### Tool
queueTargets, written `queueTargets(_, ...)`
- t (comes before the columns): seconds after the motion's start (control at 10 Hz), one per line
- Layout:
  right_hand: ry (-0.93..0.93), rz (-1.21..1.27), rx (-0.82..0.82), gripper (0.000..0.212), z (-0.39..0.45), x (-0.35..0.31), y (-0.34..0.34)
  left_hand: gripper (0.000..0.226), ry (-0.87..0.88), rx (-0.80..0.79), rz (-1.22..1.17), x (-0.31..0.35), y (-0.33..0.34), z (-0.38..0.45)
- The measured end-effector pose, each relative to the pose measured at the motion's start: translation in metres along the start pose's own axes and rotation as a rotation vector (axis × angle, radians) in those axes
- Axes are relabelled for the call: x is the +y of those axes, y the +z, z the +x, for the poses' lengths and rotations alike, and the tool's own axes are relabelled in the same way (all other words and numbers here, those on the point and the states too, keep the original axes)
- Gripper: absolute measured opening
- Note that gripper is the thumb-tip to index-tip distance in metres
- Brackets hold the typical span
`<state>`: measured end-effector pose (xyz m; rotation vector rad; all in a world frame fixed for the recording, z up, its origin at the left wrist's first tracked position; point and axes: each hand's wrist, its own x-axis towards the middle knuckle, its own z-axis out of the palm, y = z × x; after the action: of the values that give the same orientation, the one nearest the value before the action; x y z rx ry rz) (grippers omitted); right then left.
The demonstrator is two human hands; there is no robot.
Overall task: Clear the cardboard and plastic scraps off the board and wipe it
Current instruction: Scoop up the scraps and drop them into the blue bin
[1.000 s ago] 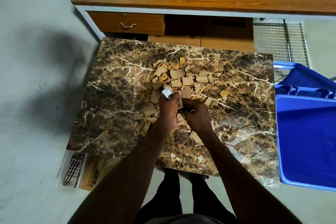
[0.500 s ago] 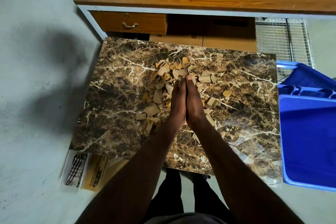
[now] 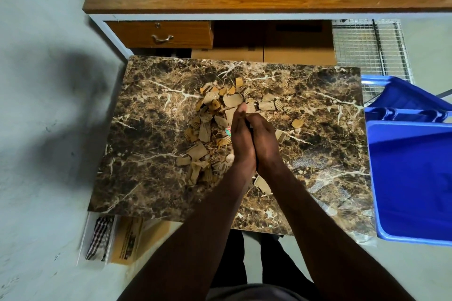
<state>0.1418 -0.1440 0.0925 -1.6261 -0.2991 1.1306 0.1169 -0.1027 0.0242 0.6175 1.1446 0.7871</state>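
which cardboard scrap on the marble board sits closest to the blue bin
The lone rounded tan cardboard scrap, lying apart right of the main scrap pile, nearest the blue plastic bin.

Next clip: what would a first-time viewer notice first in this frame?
The two hands, pressed palm to palm over the middle of the marble-patterned board. Around them lies a loose heap of cardboard scraps, mostly to their left and beyond the fingertips. A bright blue bin fills the right edge, beside the board.
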Motion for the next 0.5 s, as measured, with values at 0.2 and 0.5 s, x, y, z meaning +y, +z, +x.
queueTargets(0.2, 0.057, 0.127, 0.100, 0.039, 0.005, -0.003, -0.067, 0.037, 0.004, -0.076, 0.118, -0.004, 0.068, -0.043)
queueTargets(0.5, 0.105, 0.310, 0.483, 0.039, -0.003, 0.011, -0.221, 0.031, -0.022, -0.032, 0.445, -0.111, 0.191, -0.079)
